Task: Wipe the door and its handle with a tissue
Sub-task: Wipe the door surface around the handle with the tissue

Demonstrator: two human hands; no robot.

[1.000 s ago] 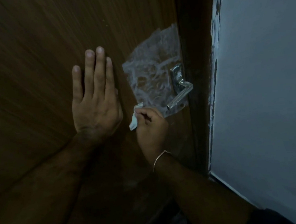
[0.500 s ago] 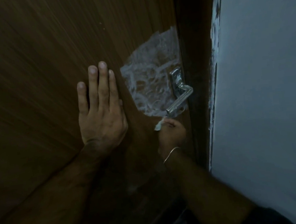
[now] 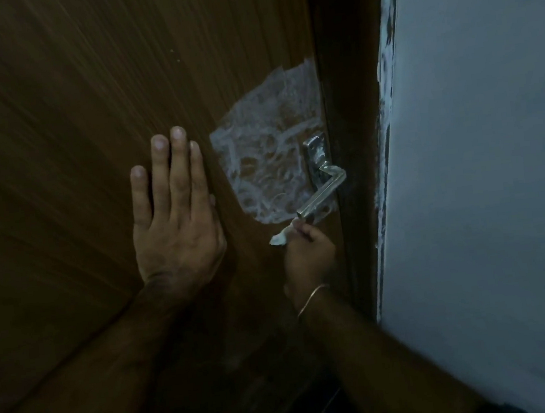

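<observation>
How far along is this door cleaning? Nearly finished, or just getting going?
Early, it seems. A whitish smeared patch beside the silver metal lever handle on the brown wooden door looks unwiped. The right hand holds a crumpled white tissue at the lever's tip; the left hand lies flat on the door. Patch and door remain.

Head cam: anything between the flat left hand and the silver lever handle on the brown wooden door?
Yes, in the head view: between the left hand and the silver lever handle lies a whitish crinkled patch on the brown wooden door.
</observation>
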